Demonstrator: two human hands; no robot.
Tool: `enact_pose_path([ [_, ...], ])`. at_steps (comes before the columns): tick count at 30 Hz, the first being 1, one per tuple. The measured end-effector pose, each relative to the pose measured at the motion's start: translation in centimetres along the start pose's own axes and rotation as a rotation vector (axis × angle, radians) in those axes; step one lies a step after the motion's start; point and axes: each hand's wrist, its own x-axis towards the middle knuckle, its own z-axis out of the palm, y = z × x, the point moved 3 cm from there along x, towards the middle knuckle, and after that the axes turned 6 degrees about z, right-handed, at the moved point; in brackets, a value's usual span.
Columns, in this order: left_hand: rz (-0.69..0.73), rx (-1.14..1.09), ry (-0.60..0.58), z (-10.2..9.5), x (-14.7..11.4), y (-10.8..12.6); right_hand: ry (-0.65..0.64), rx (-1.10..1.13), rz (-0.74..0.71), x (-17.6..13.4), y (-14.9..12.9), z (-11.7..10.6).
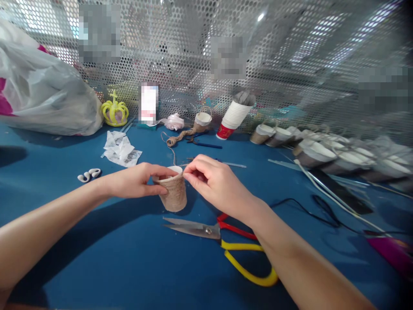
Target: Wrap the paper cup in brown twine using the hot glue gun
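Note:
A paper cup wrapped in brown twine (174,198) stands upright near the middle of the blue table. My left hand (142,180) grips its rim from the left, fingers inside and thumb on the outer wall. At the right side of the rim, my right hand (209,178) pinches something thin, seemingly the twine (174,157) that runs back behind the cup to a twisted twine bundle (180,138). Large scissors (206,230) with red and yellow handles lie just in front, partly hidden under my right forearm.
Stacked paper cups (237,114) lean at the back. Several twine-wrapped cups (318,154) line the right, near a black phone-like slab (342,191) and a dark cord (322,211). A plastic bag (48,86), yellow crown (115,111) and white scraps (121,148) sit left.

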Motion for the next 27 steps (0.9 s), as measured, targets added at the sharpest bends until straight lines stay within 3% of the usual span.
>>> enact_pose_path([
  [27,0.040,0.045,-0.031,-0.2,-0.1,0.1,-0.033,0.130,0.107,0.5,1.5,0.6],
])
